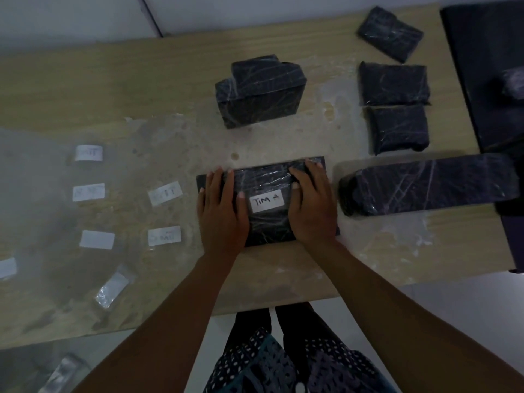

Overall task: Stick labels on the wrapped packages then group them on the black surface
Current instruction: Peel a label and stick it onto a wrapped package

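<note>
Both hands, left [219, 207] and right [312, 207], flat astride labelled package [266, 222]; may snag film (black surface [482, 80] at two o'clock).

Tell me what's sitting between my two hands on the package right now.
In the head view, a white label reading "TIM A" lies on the wrapped package, between the left hand and the right hand.

A flat black plastic-wrapped package [266, 222] bearing a white "TIM A" label [267, 201] lies flat near the wooden table's [113, 89] front edge.
</note>
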